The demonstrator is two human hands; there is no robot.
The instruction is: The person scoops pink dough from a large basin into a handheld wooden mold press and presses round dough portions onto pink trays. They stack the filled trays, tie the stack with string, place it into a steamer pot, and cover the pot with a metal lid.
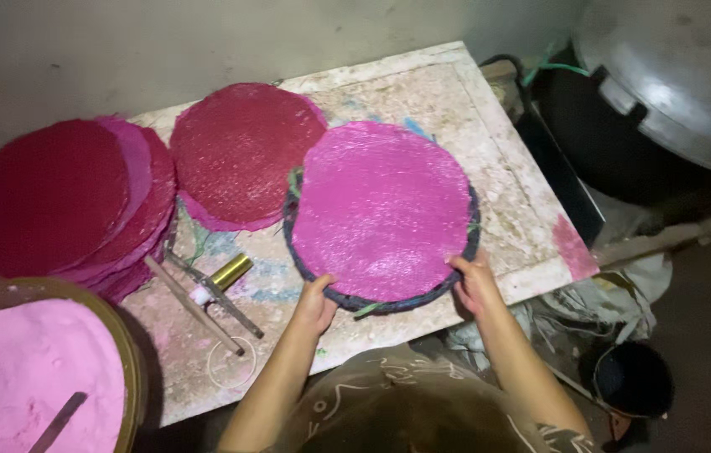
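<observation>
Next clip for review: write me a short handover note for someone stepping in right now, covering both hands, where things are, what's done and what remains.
Left hand: grip on the near-left rim of the round dark woven tray.
Right hand: grip on its near-right rim.
The tray sits on the speckled worktable, covered by a wet bright-pink round sheet.
Done: one dark-red round sheet lies beside it; a stack of red and pink sheets sits far left.
Left: the pink sheet is not yet off the tray; the bowl of pink powder is still full.

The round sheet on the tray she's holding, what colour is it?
Bright glistening magenta pink; the round sheet shows clearly in the head view.
</observation>
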